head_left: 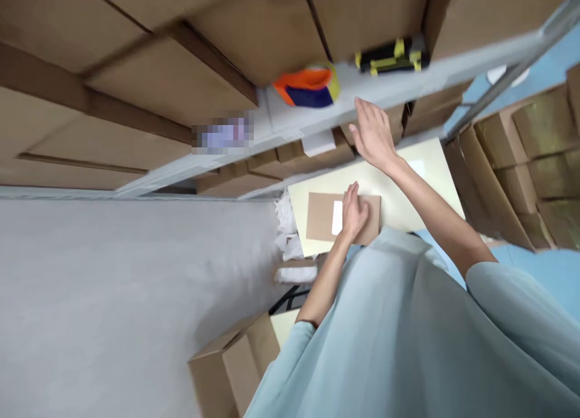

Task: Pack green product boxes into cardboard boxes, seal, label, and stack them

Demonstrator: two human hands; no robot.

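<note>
A flat brown cardboard box (319,217) with a white label (337,217) lies on the pale yellow tabletop (408,191). My left hand (354,215) rests on its upper face beside the label, fingers loosely extended. Raised higher, close to the front edge of the grey shelf (272,134), my right hand (375,131) is open and holds nothing. An orange and dark blue object with a yellow rim (308,87), perhaps a tape dispenser, sits on that shelf. To its right is a black and yellow tool (393,58) whose kind is blurred.
Large cardboard cartons (272,31) fill the shelf, with more boxes beneath. Stacked cartons (534,158) stand to the right. White plastic wrapping (290,225) lies left of the table. An open carton (240,357) sits at lower left, near a grey wall (113,297).
</note>
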